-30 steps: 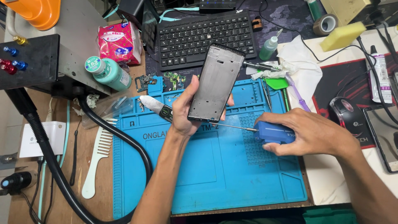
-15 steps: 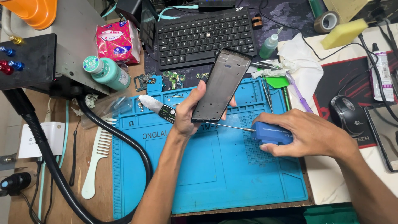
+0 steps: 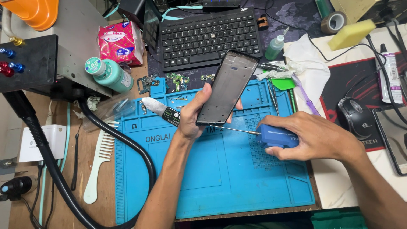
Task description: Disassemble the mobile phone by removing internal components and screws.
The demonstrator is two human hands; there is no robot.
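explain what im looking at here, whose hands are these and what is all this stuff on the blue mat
There is no machine here: a person works with bare hands, and a camera worn on their head looks down at the bench. The left hand holds up a dark phone frame, tilted. The right hand grips a blue-handled screwdriver, its thin shaft pointing at the frame's lower edge. Both are above a blue work mat. A small knife lies on the mat, and small circuit boards at its top edge. Around it are a black keyboard, a white comb, a thick black hose, a computer mouse and a teal bottle.
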